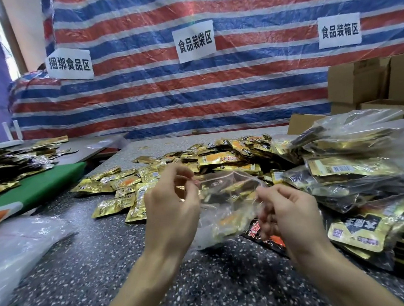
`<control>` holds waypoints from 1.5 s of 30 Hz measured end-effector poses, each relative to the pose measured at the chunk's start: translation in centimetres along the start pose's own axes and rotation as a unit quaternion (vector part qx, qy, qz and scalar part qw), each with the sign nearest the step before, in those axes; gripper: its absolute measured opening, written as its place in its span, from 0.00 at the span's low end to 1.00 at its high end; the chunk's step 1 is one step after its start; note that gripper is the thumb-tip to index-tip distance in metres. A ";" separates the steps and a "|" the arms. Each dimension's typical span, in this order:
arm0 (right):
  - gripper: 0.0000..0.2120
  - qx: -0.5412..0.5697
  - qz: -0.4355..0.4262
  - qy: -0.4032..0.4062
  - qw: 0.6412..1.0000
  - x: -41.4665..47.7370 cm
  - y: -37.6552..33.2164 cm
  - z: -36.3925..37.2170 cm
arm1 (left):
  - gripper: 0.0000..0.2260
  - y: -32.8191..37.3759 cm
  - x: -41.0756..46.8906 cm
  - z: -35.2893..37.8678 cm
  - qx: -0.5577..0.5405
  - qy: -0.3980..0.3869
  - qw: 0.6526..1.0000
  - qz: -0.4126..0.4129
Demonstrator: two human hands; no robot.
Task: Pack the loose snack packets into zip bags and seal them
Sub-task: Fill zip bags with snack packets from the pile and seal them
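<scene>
Between my hands hangs a clear zip bag [227, 199], its mouth spread open at the top, with a few gold snack packets showing inside. My left hand [171, 204] pinches the left edge of the bag's mouth with thumb and fingers. My right hand [286, 211] pinches the right edge, fingers curled. A heap of loose gold snack packets [197, 163] lies on the speckled table [108, 270] just beyond the bag.
Filled clear bags of packets [344, 177] are stacked at the right, cardboard boxes [361, 85] behind them. Empty plastic bags [16, 247] lie at the left, near a green board [40, 184] and another packet pile [6, 165]. A striped tarp [191, 92] with paper signs stands behind.
</scene>
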State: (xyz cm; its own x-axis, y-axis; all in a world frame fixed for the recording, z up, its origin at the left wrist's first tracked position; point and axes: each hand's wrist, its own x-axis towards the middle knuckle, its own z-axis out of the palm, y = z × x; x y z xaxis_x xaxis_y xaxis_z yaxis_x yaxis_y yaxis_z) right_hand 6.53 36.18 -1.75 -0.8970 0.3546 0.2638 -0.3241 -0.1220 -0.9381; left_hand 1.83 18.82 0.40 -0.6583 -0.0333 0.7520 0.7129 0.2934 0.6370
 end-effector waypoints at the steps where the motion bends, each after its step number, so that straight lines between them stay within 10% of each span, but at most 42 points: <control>1: 0.14 0.008 -0.004 0.002 1.000 0.1 -0.1 0.0 | 0.14 0.1 -0.1 0.1 -0.013 0.005 1.000 0.010; 6: 0.14 0.009 -0.075 0.017 0.997 -0.3 -0.5 0.1 | 0.02 -1.1 0.5 0.8 -0.135 0.037 0.989 -0.041; 14: 0.14 -0.039 -0.104 -0.019 0.994 -0.7 0.3 0.7 | 0.25 -10.5 3.0 2.1 0.286 -0.166 0.932 -0.151; 23: 0.14 -0.053 -0.092 -0.007 0.994 -0.2 0.4 0.2 | 0.33 -14.2 5.7 4.2 0.397 -0.268 0.859 -0.182; 32: 0.13 -0.080 -0.069 -0.015 0.994 -0.3 0.8 0.1 | 0.07 -6.4 6.0 -0.3 0.053 -0.006 0.985 -0.164; 38: 0.14 -0.092 -0.050 -0.011 0.994 -0.5 0.7 0.4 | 0.14 2.8 3.7 -3.8 -0.280 0.042 0.945 -0.163; 45: 0.18 -0.040 -0.049 0.000 0.998 -0.9 0.8 1.0 | 0.10 4.5 -0.5 -1.1 -0.186 -0.056 0.971 -0.137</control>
State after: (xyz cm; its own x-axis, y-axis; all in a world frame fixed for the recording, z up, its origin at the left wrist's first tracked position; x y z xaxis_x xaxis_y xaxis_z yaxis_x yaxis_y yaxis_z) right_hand 6.77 34.80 -2.56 -0.8622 0.3607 0.3558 -0.3859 -0.0126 -0.9224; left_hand 5.59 19.14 3.06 -0.8431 0.0495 0.5354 0.5311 -0.0787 0.8436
